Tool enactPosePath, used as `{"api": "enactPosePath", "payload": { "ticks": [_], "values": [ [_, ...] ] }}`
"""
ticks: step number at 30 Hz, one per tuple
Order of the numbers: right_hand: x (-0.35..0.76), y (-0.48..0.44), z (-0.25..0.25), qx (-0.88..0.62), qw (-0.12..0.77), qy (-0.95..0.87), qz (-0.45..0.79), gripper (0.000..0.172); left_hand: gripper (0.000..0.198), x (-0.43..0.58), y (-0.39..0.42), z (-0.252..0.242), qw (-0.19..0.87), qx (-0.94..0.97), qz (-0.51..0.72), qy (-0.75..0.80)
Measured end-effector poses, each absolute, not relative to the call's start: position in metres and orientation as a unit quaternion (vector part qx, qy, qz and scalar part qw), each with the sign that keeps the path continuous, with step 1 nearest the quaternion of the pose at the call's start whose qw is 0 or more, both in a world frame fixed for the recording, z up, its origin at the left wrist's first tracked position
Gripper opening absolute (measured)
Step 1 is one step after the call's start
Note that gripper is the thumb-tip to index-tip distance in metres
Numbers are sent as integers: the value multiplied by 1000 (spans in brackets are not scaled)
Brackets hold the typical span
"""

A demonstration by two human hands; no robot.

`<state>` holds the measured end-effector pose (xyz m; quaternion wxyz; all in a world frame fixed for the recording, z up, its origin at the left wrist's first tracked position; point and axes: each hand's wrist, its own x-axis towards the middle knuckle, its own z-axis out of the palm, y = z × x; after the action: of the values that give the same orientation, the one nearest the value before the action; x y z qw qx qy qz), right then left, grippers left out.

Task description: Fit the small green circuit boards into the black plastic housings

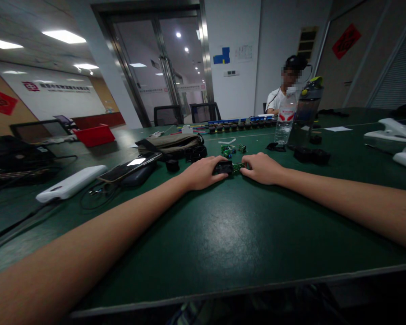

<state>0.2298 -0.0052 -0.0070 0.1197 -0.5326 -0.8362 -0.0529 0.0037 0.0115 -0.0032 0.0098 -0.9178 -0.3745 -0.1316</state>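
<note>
Between the thumb and fingers of my left hand (203,173) is a small black plastic housing (224,168), lying low over the green table (223,253). My right hand (262,169) pinches the right end of a small green circuit board (237,168). The board's left end meets the black housing; whether it sits inside or only touches, I cannot tell. Just beyond my hands lie several loose green circuit boards (229,150) with small parts on them.
On the left are a phone (131,166), a white power bank (71,183), cables and a grey pouch (176,145). A water bottle (285,119), a dark tumbler (304,117) and black pieces (311,156) stand right. A person (289,88) sits across the table.
</note>
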Motion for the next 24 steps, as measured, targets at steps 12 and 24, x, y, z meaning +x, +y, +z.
{"api": "enactPosePath", "payload": {
  "ticks": [12, 24],
  "values": [
    [230, -4, -10, -532, 135, -834, -48, 21, 48, 3, 12, -4, 9, -917, -131, -376],
    [231, -2, -12, -529, 172, -831, -36, 16, 48, 4, 12, -4, 10, -917, -130, -377]
  ]
}}
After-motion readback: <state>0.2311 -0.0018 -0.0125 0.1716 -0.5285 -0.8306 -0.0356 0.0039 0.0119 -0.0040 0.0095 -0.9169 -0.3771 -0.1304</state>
